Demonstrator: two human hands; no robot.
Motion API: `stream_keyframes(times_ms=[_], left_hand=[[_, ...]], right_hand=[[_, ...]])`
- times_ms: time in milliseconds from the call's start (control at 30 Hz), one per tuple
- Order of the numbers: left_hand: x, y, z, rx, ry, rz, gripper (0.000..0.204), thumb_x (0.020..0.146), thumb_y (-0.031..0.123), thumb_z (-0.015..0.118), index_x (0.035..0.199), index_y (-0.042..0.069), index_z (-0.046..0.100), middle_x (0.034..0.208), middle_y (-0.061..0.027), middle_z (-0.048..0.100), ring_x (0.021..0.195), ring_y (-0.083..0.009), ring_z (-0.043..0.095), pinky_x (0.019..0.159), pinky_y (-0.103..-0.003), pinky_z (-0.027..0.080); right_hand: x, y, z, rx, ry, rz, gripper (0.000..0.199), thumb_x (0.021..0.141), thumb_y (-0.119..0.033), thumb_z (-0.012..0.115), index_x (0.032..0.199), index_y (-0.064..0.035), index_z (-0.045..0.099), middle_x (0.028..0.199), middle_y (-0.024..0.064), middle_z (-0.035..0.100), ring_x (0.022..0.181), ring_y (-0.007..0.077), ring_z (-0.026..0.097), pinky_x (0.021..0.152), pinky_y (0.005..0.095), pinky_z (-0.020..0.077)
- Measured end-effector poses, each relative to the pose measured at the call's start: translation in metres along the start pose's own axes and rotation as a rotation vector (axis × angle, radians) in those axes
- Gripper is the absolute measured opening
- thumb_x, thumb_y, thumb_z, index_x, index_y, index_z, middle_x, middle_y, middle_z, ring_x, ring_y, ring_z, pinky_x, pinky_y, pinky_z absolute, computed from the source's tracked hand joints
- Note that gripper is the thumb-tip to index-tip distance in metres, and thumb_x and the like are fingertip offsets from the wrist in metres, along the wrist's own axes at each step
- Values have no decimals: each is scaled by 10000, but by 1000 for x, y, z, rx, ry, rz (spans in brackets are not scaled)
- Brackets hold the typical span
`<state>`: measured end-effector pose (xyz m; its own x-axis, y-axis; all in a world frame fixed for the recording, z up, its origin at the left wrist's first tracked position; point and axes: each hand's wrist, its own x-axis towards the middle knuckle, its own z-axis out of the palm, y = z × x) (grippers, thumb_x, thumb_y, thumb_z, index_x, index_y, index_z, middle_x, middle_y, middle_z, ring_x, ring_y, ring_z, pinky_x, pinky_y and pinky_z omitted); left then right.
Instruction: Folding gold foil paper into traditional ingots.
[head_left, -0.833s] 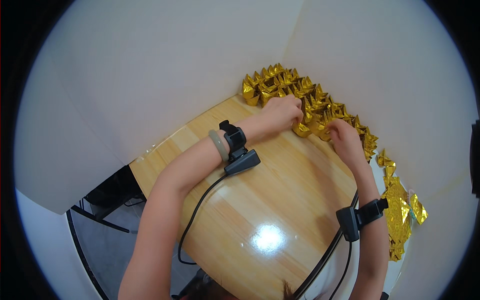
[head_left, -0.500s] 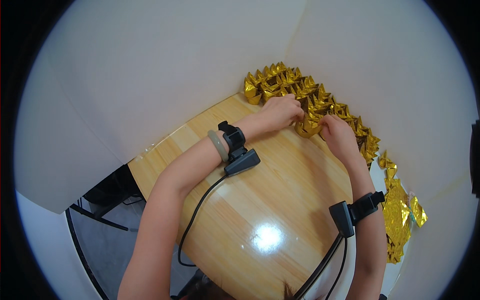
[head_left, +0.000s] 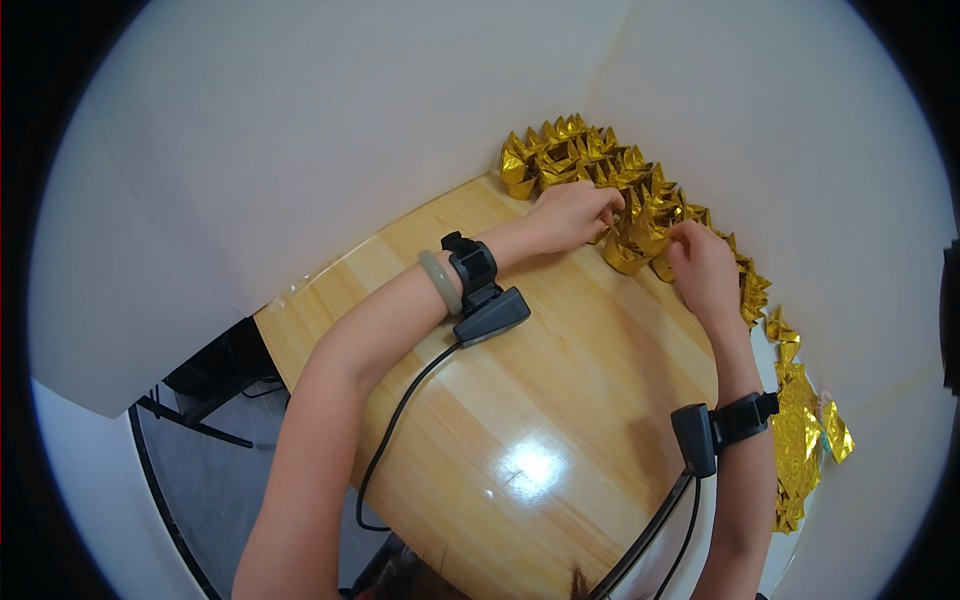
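A cluster of boat-shaped ingots folded from gold foil paper (head_left: 575, 150) stands in packed rows along the table's far right edge. At the near side of the rows, one gold foil ingot (head_left: 627, 255) sits on the table between my hands. My left hand (head_left: 575, 215) reaches in from its left, fingers bent and closed at the pointed edges of the ingots. My right hand (head_left: 705, 265) is on the other side, thumb and fingers pinched at an ingot edge beside a second near ingot (head_left: 662, 267). My fingers partly hide what they touch.
Flat gold foil sheets (head_left: 800, 430) lie on a white surface at the right, with a few loose folded pieces (head_left: 783, 333) above them. White walls (head_left: 400, 110) close in the wooden table (head_left: 480, 400). Cabled black devices (head_left: 492, 315) are strapped to both wrists.
My right hand has moved slightly up and away from the near ingot, uncovering the second ingot beside it. My left hand stays near the rows. The whole view has shifted a little.
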<state>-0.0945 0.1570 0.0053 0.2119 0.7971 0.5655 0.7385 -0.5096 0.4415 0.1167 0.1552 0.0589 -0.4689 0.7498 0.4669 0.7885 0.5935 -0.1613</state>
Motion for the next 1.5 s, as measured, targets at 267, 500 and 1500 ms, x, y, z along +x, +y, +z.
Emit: stream_keyframes(times_ms=[267, 500, 1500], left_hand=[[6, 7, -8, -78, 172, -126, 246, 806, 107, 554, 1048, 97, 599, 890, -17, 669, 755, -188, 617, 701, -333, 476], [6, -2, -6, -90, 201, -121, 237, 806, 105, 538, 1031, 89, 611, 884, -27, 669, 713, -170, 606, 684, -314, 473], [-3, -4, -6, -25, -185, 132, 171, 710, 123, 657, 878, 97, 668, 815, -28, 628, 745, -211, 599, 656, -332, 466]], right_hand=[[6, -1, 6, 218, 75, -174, 132, 835, -75, 507, 916, -22, 596, 888, 126, 610, 839, 305, 588, 736, 388, 472], [0, 1, 24, 33, -78, -204, 134, 828, -72, 513, 919, -38, 606, 893, 111, 578, 847, 299, 583, 747, 389, 480], [-22, 12, 27, 165, -194, 203, 239, 818, -290, 617, 845, -54, 633, 826, 131, 649, 761, 309, 622, 666, 394, 482]])
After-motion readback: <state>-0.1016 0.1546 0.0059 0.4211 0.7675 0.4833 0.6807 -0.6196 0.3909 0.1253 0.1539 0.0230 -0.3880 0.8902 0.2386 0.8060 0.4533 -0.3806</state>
